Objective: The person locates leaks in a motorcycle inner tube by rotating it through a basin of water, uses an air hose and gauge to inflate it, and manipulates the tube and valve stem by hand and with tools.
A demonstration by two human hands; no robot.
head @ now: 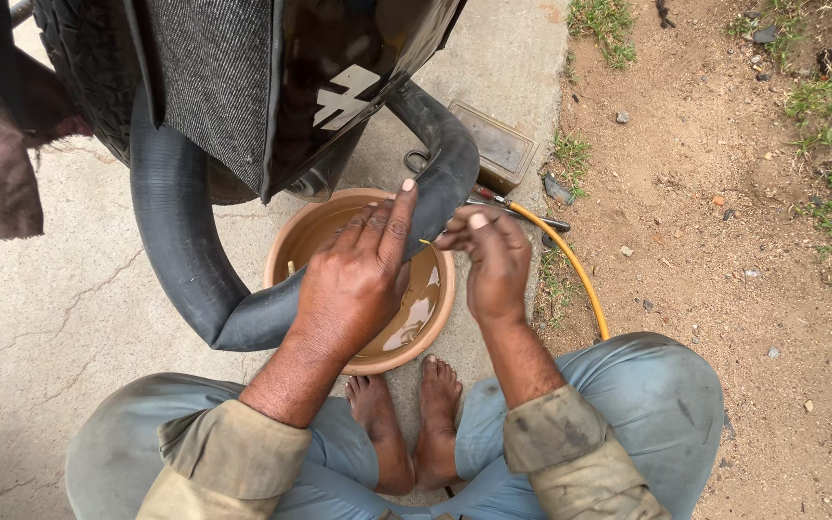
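Rubber inner tube [185, 260] dips into the basin [440, 318] of muddy water; my left hand [353, 279] lies flat, pressing it under, while my right hand [493, 260], just beside the basin, pinches a small stick [428, 243].

Black inner tube [180, 260] curves over the muddy-water basin [440, 318].
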